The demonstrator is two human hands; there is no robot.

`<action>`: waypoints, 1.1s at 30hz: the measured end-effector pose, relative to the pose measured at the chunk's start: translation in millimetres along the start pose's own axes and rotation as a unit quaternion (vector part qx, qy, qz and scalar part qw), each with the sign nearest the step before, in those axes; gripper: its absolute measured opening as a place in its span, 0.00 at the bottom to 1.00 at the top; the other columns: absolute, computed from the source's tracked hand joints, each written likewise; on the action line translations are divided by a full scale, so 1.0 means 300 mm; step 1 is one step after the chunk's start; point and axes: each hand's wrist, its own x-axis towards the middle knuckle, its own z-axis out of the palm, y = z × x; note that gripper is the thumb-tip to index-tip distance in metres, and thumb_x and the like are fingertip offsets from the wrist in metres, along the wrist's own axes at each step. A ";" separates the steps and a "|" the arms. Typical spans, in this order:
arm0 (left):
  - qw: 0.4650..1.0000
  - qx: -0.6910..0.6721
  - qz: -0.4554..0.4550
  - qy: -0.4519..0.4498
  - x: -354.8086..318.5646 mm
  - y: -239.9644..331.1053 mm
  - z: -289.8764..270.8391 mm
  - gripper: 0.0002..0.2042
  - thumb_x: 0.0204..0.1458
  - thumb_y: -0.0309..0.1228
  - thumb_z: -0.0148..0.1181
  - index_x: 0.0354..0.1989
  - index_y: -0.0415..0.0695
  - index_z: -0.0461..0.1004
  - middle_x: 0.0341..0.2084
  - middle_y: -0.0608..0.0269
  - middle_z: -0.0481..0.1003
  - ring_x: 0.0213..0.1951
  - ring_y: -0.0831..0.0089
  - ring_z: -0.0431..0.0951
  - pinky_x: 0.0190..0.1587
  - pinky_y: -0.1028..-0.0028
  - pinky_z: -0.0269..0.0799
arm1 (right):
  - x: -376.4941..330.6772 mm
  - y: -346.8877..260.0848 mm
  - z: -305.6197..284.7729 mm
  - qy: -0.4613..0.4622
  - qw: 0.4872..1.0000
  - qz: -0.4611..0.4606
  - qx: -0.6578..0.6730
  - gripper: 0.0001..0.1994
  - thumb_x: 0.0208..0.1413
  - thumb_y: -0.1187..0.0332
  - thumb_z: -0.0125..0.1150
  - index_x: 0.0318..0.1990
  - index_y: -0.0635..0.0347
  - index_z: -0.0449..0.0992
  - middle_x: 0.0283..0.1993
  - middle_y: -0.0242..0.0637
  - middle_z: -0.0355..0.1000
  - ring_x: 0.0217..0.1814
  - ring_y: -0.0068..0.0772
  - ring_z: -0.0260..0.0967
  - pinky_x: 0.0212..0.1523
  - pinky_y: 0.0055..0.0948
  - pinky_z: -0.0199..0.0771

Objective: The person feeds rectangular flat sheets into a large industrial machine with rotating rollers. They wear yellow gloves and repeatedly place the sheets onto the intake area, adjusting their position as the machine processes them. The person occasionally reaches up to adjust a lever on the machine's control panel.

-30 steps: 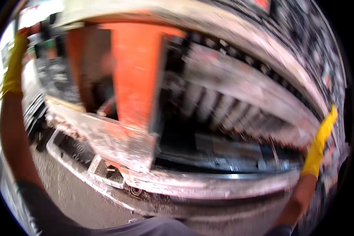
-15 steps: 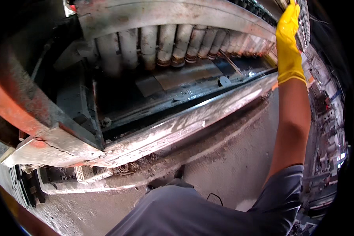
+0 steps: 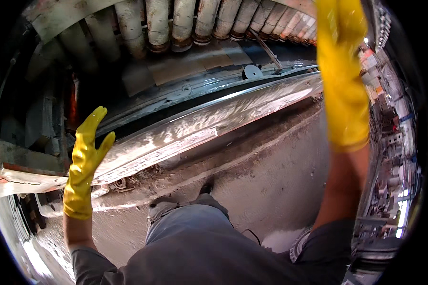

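Both my hands wear yellow rubber gloves. My left hand (image 3: 86,161) is raised at the near left side of a large machine, in front of its pale metal edge (image 3: 195,133). Its fingers point up, the thumb stands apart, and nothing is in it. Far up on the right, my right hand (image 3: 340,71) reaches toward the machine's upper end. The fingers of that hand run out of the picture at the top and are smeared, so I cannot see what they hold or touch. Behind the edge lies a dark wet trough with a small grey disc (image 3: 253,72) on its ledge.
A row of stained upright cylinders (image 3: 182,23) lines the back of the trough. A thin bar (image 3: 266,47) leans there. Rough grey floor (image 3: 280,171) lies below the machine, with a low raised kerb. Cluttered stacked parts (image 3: 397,142) stand along the right.
My left hand has come up from the lower left corner to the machine's edge. My right arm now reaches further forward. The view has shifted, with the machine higher in the picture.
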 end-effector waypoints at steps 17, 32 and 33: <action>0.962 0.062 -0.152 -0.219 0.676 -0.444 1.059 0.35 0.65 0.50 0.61 0.76 0.47 0.63 0.77 0.43 0.59 0.77 0.47 0.58 0.77 0.55 0.55 | -1.419 0.266 -0.044 -0.437 0.775 0.456 0.000 0.28 0.60 0.71 0.75 0.67 0.56 0.75 0.65 0.46 0.77 0.66 0.51 0.74 0.68 0.41 0.71; 0.930 0.102 -0.309 -0.170 1.202 -0.564 1.750 0.34 0.64 0.54 0.59 0.70 0.40 0.71 0.63 0.40 0.75 0.64 0.42 0.74 0.69 0.53 0.66 | -1.826 0.687 0.507 -0.567 0.762 0.294 0.110 0.34 0.61 0.56 0.70 0.71 0.63 0.69 0.73 0.61 0.66 0.74 0.69 0.62 0.75 0.58 0.61; 0.946 0.136 -0.268 -0.123 1.202 -0.588 1.785 0.30 0.62 0.55 0.61 0.61 0.41 0.75 0.55 0.42 0.78 0.57 0.43 0.77 0.62 0.53 0.70 | -1.906 0.709 0.609 -0.547 0.781 0.278 0.113 0.34 0.61 0.54 0.69 0.70 0.63 0.69 0.72 0.61 0.66 0.74 0.69 0.63 0.74 0.58 0.61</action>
